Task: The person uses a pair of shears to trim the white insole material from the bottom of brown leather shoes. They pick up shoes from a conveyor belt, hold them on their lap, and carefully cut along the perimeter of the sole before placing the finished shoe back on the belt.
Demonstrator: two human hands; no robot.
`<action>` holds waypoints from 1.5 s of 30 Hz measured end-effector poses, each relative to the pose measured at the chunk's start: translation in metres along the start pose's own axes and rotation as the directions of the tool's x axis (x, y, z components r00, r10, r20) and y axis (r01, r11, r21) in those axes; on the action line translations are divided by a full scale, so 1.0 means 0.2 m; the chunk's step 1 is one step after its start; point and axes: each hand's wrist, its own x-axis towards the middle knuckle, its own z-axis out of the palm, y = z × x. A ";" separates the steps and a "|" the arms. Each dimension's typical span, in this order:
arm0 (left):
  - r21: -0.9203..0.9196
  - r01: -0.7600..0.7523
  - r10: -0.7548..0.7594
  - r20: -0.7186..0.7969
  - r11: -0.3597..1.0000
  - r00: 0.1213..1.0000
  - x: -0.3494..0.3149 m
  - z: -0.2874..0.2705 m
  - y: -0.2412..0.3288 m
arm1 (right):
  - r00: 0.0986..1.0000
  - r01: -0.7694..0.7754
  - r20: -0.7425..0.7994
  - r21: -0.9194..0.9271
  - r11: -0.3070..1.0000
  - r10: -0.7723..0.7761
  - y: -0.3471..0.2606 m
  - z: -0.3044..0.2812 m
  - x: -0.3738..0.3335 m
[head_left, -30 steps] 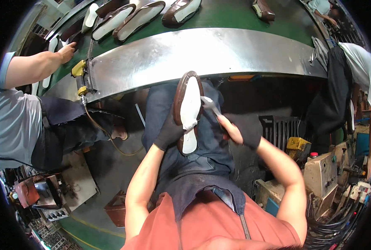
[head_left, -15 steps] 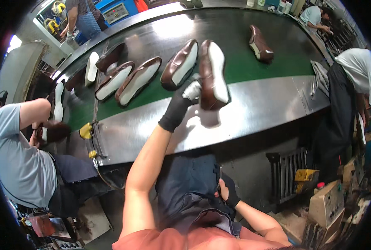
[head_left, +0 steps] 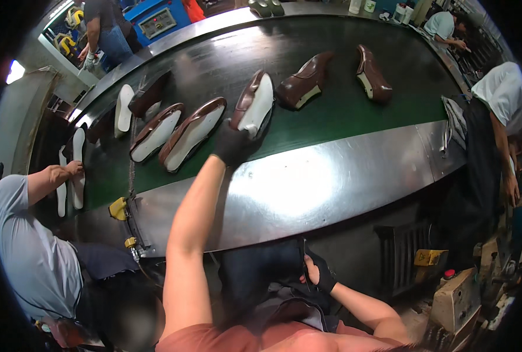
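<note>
My left hand (head_left: 234, 142), in a dark glove, grips the near end of a brown leather shoe (head_left: 254, 101), which lies with its pale underside up on the green belt (head_left: 331, 117). Just beyond to the right, another brown shoe (head_left: 305, 82) rests on its side. Two more brown shoes, one (head_left: 192, 134) nearer my hand and one (head_left: 156, 132) farther left, show pale undersides too. Low by my lap, my right hand (head_left: 319, 273) in a dark fingerless glove is closed round a thin, dark, upright tool (head_left: 305, 264) whose kind I cannot make out.
A brown shoe (head_left: 372, 76) sits farther right. A co-worker (head_left: 32, 229) on the left handles pale-soled shoes (head_left: 78, 170). The metal ledge (head_left: 355, 170) borders the belt on my side, with a yellow-capped fitting (head_left: 119, 209). Another person (head_left: 501, 100) stands at the right.
The shoe that my left hand held up now lies on the belt farther away. My left hand has shifted left onto the neighbouring shoe. My right hand stays by my lap.
</note>
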 end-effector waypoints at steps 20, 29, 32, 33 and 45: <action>-0.165 -0.558 0.539 -0.147 0.814 0.829 -1.80 -0.01 -0.33 | 0.910 0.329 0.281 -0.039 0.943 -0.306 -0.08 0.12 -0.83; -0.887 0.049 0.279 0.196 0.458 0.940 -1.44 0.20 -0.46 | 0.675 0.610 0.535 -0.018 0.792 -0.508 -0.09 0.28 -0.46; -0.879 -0.044 0.413 0.179 0.476 0.893 -1.49 0.18 -0.47 | 0.718 0.485 0.622 -0.123 0.866 -0.313 -0.17 0.33 -0.49; -0.898 -0.027 0.361 0.149 0.439 0.920 -1.55 0.18 -0.47 | 0.771 0.505 0.554 -0.233 0.831 -0.313 -0.29 0.39 -0.70; -0.693 -0.250 0.444 0.112 0.676 0.889 -2.37 0.13 -0.36 | 0.438 0.892 0.767 -0.305 0.334 -0.470 0.41 0.25 -0.81</action>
